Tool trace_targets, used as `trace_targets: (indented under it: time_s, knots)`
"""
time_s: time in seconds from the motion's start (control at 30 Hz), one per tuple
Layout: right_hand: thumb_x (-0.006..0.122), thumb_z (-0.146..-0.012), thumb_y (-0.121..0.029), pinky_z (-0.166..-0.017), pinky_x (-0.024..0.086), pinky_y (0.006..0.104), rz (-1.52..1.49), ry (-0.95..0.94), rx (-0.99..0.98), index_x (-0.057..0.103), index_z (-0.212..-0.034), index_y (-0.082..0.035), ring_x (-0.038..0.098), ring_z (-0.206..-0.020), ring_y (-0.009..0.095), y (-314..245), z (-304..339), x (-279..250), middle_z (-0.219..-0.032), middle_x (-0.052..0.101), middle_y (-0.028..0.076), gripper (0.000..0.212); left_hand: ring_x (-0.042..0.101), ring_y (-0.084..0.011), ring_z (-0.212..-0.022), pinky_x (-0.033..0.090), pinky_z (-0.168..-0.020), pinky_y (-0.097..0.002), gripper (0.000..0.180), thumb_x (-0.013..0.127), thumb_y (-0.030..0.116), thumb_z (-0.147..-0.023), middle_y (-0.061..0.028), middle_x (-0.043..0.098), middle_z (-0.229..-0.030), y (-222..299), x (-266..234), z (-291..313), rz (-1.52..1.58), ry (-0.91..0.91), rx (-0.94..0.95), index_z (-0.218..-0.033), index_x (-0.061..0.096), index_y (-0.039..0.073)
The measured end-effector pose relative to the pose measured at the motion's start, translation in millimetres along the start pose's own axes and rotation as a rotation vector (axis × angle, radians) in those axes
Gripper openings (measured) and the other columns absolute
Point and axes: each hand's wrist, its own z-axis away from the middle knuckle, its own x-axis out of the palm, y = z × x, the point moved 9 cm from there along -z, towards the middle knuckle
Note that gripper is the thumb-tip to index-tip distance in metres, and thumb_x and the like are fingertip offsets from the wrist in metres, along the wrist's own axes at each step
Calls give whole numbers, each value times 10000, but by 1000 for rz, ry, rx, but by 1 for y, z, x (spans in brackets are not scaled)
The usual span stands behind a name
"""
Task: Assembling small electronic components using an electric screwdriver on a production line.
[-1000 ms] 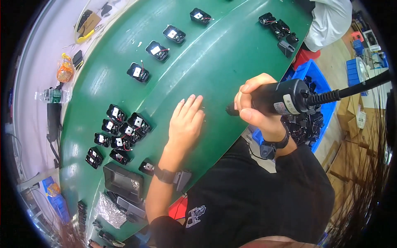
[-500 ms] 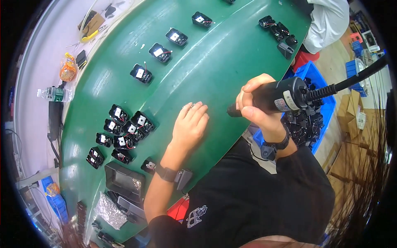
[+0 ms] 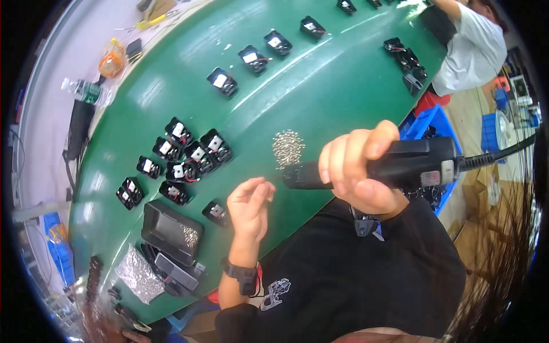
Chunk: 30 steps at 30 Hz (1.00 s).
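Note:
My right hand (image 3: 360,168) is wrapped round a black corded electric screwdriver (image 3: 412,163), held almost level with its nose to the left. Close to that nose is my left hand (image 3: 249,207), its thumb and fingertips drawn together in a pinch; what sits between them, if anything, is too small to make out. A loose pile of small silver screws (image 3: 289,147) lies on the green table (image 3: 251,128) just beyond the screwdriver's nose. Left of my left hand rests a small black housing (image 3: 215,212) with a white patch inside.
Several black housings (image 3: 197,154) with wires cluster on the left; others form a row farther back. An open black box (image 3: 170,233) holds more screws beside a silver foil bag (image 3: 138,275). At right stands a blue crate (image 3: 452,123) of black parts. Another person (image 3: 472,54) sits far right.
My left hand has risen from the table and closed into a pinch, uncovering the screw pile. The screwdriver has swung its nose leftward toward those fingers. The whole view has shifted somewhat.

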Motion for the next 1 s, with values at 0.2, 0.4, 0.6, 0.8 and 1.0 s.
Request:
trace_targets:
  time_s: [0.2,0.4,0.6,0.8,1.0]
  knots:
    - [632,-816,-60,-718,458,351,-111,47,5,426,-1107,-132,536,-658,150,7,-6,23,-719,486,9,364,664,-236,-802,483,-656,-301,121,606,47,-914,-109,674,-874,13,10,10,197,-25,12,-1014,642,-10]
    - [652,-811,-81,-667,440,311,-108,35,-13,468,-1100,-134,521,-617,130,15,-14,40,-708,495,-18,347,648,-226,-756,490,-658,-311,122,608,114,-928,-113,683,-834,19,12,10,309,-58,-3,-983,644,12]
    - [644,-839,-92,-721,449,344,-132,-3,37,423,-1129,-158,532,-662,151,24,-20,40,-736,487,2,371,618,-211,-682,489,-624,-320,155,590,180,-947,-104,674,-780,21,13,-1,340,-45,-39,-927,629,32]
    - [642,-852,-98,-719,448,352,-80,21,-150,416,-1135,-155,524,-660,156,9,-38,21,-756,499,3,366,647,-222,-796,518,-677,-325,244,660,179,-894,-153,684,-941,27,49,-41,343,-209,-13,-1053,625,-2]
    - [602,-800,8,-692,470,382,102,180,-420,437,-1146,-67,528,-651,160,-10,-93,-73,-750,534,46,390,653,-184,-941,509,-836,-318,505,809,166,-711,-109,685,-1031,6,97,-71,-1003,-358,-18,-1157,631,11]
